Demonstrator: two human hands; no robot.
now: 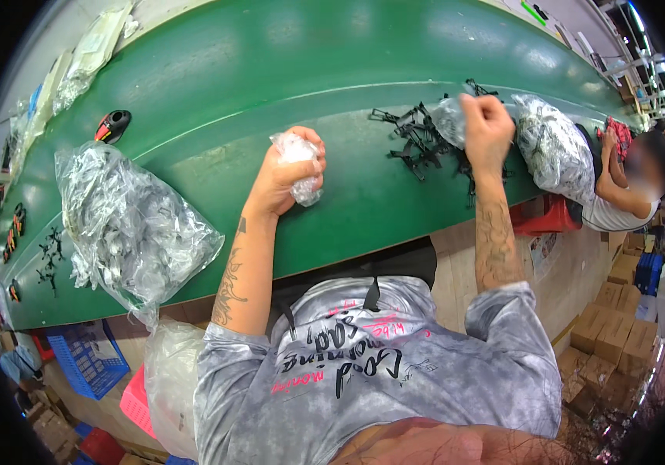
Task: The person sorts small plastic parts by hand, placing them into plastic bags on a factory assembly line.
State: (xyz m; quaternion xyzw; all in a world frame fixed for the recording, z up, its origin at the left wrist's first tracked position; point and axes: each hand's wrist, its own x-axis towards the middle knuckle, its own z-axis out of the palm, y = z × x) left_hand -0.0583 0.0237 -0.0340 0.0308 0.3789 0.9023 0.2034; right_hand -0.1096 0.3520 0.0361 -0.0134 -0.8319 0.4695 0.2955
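Note:
Crumpled clear plastic film (304, 191) is bunched in my left hand (286, 177), whose fingers wrap round it above the green table. Over on the right, my right hand (490, 133) is closed, with its fingers curled in; whatever they hold is hidden. Right beside its thumb is a piece of clear plastic (449, 122), and I cannot tell whether the hand grips it. Below and around that hand lies a loose pile of black thin-armed plastic parts (423, 139). A large clear bag (555, 147) with pale contents rests just right of it.
A big clear bag of wrapped items (135, 225) covers the table's left part, with a black-and-red tool (113, 125) behind it. More black parts (50, 254) lie far left. A person (628, 182) sits at the right; a blue crate (88, 358) and cardboard boxes (619, 329) stand below.

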